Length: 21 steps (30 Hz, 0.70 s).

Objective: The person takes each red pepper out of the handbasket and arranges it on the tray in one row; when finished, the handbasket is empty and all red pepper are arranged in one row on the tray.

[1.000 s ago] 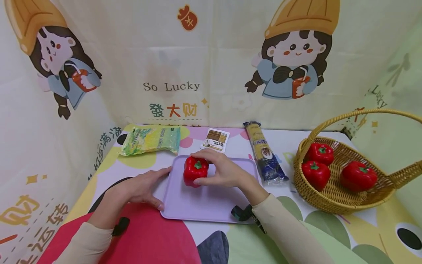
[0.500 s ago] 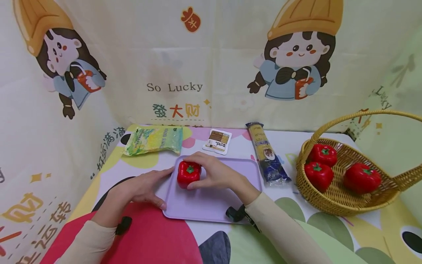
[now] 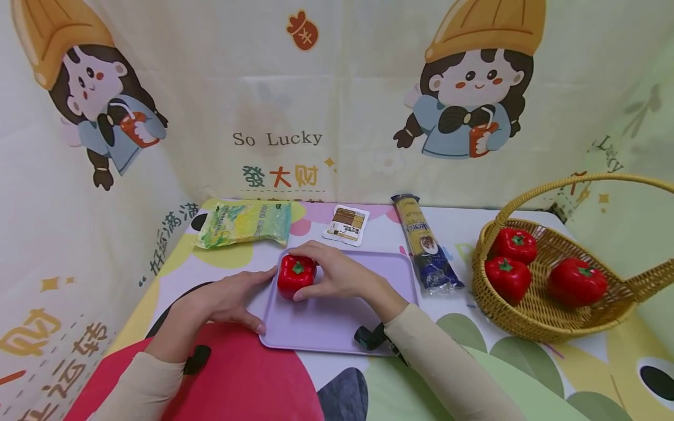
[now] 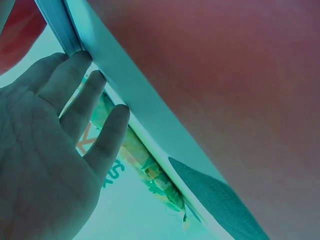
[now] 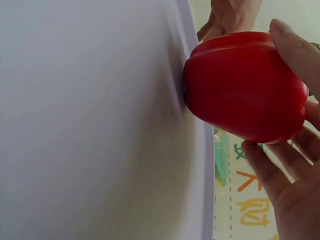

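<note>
My right hand (image 3: 339, 272) grips a red bell pepper (image 3: 292, 282) with a green stem, thumb on the near side and fingers on the far side. The pepper stands upright at the left end of a lilac tray (image 3: 337, 327). In the right wrist view, the base of the pepper (image 5: 245, 85) meets the tray surface. My left hand (image 3: 223, 301) lies along the tray's left edge with thumb and fingers spread. The left wrist view shows the fingertips of that hand (image 4: 55, 135) touching the tray's side.
A wicker basket (image 3: 526, 327) with a tall handle stands at the right, with 3 red bell peppers (image 3: 576, 282) inside. Behind the tray lie a yellow-green packet (image 3: 244, 223), a small brown-white packet (image 3: 346, 225) and a long blue-gold packet (image 3: 425, 245). Printed cloth walls surround the table.
My right hand has moved left across the tray with the bell pepper, bringing it close to the left edge. The left hand keeps its place at the tray's side.
</note>
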Each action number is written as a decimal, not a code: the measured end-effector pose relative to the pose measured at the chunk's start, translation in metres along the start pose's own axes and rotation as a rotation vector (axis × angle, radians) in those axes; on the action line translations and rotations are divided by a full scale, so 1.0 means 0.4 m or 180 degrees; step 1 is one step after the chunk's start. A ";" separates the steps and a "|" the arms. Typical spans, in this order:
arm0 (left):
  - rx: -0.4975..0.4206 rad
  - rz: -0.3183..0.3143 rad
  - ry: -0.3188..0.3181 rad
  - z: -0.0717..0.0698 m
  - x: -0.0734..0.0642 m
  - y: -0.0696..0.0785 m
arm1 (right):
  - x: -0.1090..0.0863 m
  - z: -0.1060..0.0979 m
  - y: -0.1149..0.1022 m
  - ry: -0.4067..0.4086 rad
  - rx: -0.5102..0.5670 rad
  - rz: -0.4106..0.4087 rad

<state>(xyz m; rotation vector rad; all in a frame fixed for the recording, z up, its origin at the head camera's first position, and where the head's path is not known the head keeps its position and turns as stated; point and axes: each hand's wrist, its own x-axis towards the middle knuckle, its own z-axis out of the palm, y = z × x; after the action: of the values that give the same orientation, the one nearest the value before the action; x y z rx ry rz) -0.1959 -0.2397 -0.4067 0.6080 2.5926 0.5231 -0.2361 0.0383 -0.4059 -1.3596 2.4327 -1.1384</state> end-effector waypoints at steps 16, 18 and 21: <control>-0.0003 -0.0014 0.0001 -0.003 0.001 -0.003 | 0.009 0.007 0.004 -0.0186 0.0158 0.0116; 0.0000 0.0022 0.0018 -0.002 0.001 -0.003 | 0.009 0.008 0.005 -0.0176 0.0154 0.0125; -0.0020 0.0029 0.0018 -0.001 0.001 -0.001 | 0.009 0.011 0.007 -0.0192 0.0151 0.0154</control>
<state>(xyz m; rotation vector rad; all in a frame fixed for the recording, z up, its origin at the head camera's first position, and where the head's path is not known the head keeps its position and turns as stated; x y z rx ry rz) -0.1966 -0.2398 -0.4068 0.6174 2.5938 0.5363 -0.2383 0.0339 -0.4102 -1.2951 2.3679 -1.1196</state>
